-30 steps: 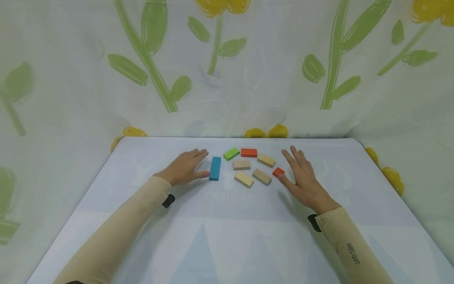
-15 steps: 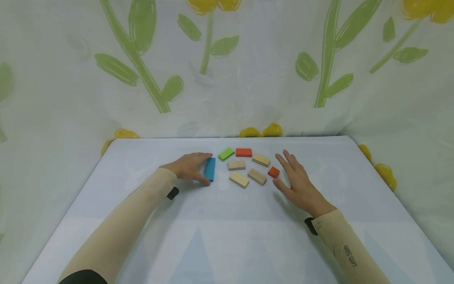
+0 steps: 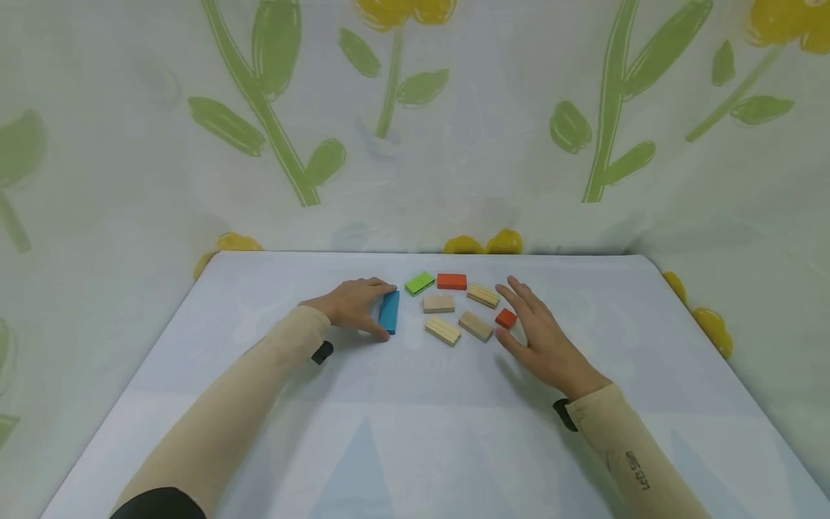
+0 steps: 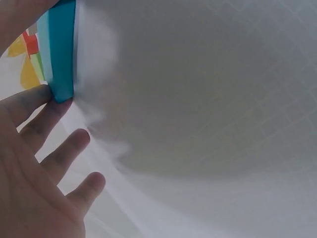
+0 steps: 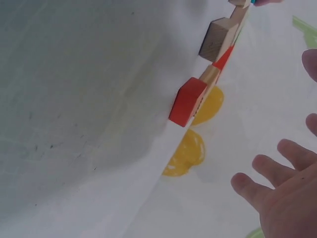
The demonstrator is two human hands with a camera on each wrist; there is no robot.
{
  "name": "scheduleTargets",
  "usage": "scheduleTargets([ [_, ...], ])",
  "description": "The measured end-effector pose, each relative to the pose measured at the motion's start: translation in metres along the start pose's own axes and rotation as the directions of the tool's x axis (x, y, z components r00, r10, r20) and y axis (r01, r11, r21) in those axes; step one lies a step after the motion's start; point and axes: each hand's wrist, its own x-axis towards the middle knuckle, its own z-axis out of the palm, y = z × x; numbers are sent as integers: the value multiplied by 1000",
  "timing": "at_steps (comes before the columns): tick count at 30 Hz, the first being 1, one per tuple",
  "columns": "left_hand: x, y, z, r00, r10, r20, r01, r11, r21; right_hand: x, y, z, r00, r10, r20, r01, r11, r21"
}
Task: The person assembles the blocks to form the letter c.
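My left hand (image 3: 353, 305) pinches a long blue block (image 3: 390, 312) by its two ends, thumb at the near end and fingertips at the far one. The left wrist view shows the blue block (image 4: 62, 52) between thumb and first fingers, while the other fingers stay spread. My right hand (image 3: 543, 344) is held with fingers extended, beside a small red block (image 3: 506, 319) and holding nothing. From the right wrist, that red block (image 5: 188, 102) stands on the table apart from the fingers.
Between the hands lie a green block (image 3: 419, 283), a longer red block (image 3: 452, 282), two plain wooden blocks (image 3: 476, 326) and two grooved wooden ones (image 3: 443, 331). All rest on a white table (image 3: 421, 447). A flower-patterned curtain (image 3: 493, 158) hangs behind its far edge.
My left hand has moved right to the blue block and taken hold of its ends; the block now looks tipped. My right hand has shifted slightly left, still extended.
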Motion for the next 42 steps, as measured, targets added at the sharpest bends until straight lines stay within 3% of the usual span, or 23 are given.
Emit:
scheduleTargets([
  [7,-8,-8,2,998,-10,-60,10,1000,-14,3,-2,4,1000,-14,6,14,1000,21],
  [17,-49,-18,5,991,29,-131,-34,999,-41,7,-5,10,996,-4,92,4,1000,4],
  [26,-85,-35,20,986,47,-159,-56,997,-51,14,-3,15,990,-74,119,80,996,-48],
  [30,-93,-41,22,984,53,-172,-69,994,-86,23,-2,15,982,-132,135,149,981,-122],
  [36,-100,-42,23,990,33,-140,-49,993,-110,36,-2,14,963,-205,177,234,958,-164],
  [42,-106,-39,18,974,82,-213,-91,995,-37,45,-3,16,951,-145,274,196,966,-167],
])
